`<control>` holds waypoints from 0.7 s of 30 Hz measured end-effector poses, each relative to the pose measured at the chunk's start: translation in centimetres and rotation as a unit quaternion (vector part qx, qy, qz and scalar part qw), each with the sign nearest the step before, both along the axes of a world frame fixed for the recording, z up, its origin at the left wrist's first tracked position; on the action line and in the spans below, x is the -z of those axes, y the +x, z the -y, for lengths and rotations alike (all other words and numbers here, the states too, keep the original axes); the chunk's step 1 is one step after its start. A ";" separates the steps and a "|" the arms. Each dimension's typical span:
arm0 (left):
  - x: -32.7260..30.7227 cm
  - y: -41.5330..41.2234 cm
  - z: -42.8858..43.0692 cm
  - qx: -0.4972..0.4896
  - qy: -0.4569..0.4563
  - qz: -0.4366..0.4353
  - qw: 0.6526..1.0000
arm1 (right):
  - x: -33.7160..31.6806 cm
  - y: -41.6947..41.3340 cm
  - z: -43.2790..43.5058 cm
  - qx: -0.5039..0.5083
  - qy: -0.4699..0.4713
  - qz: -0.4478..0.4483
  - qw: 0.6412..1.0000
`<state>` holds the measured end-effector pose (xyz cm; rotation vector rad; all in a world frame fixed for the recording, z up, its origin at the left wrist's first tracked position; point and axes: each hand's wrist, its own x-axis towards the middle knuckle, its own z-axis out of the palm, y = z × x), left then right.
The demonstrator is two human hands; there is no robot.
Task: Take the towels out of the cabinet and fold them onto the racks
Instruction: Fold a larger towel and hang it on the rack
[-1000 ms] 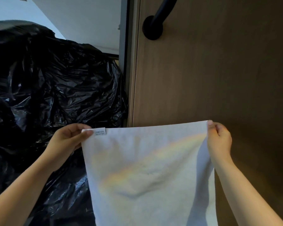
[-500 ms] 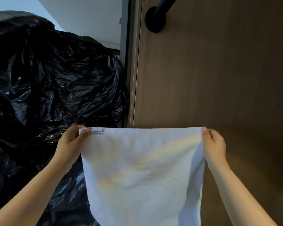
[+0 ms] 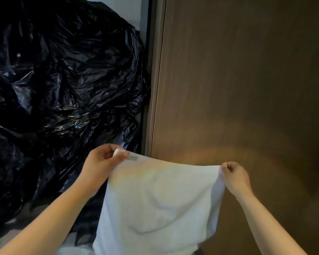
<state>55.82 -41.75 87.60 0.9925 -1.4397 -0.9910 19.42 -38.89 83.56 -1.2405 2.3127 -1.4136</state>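
Holding a white towel [image 3: 160,203] up in the air by its two top corners, spread flat toward the camera. Hanging in front of the brown wood-grain door panel [image 3: 247,89], left edge overlapping the black plastic bags [image 3: 63,80].

Left hand [image 3: 101,162]: thumb and curled fingers pinching the upper-left corner, a bit of cloth bunched above the thumb. Right hand [image 3: 235,178]: fingers curled, pinching the upper-right corner, slightly lower than the left. Both grips narrow, closed on fabric only.

Towel look:
- Plain white, soft terry-like nap, no pattern.
- Top edge sagging in a shallow curve between the two pinches, not taut.
- Small sewn label [image 3: 133,158] with grey print on the top hem, just right of the left thumb. Print too small to read.
- Right side edge turned back, shaded bluish fold running down from the right corner.
- Shallow creases and a soft dent across the middle.
- Faint rainbow-tinted light band across the upper part, same tint on the door panel behind.
- Lower end reaching the bottom of frame. Cannot tell whether doubled over there.

Surroundings: crinkled glossy bags piled high on the left, dark vertical frame strip [image 3: 145,89] between bags and door panel. Bare forearms entering from both bottom corners.
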 end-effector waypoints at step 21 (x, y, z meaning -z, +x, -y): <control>3.1 -6.0 -6.4 0.150 0.090 -0.035 0.984 | 1.7 12.3 -8.0 -0.345 -0.085 0.124 0.927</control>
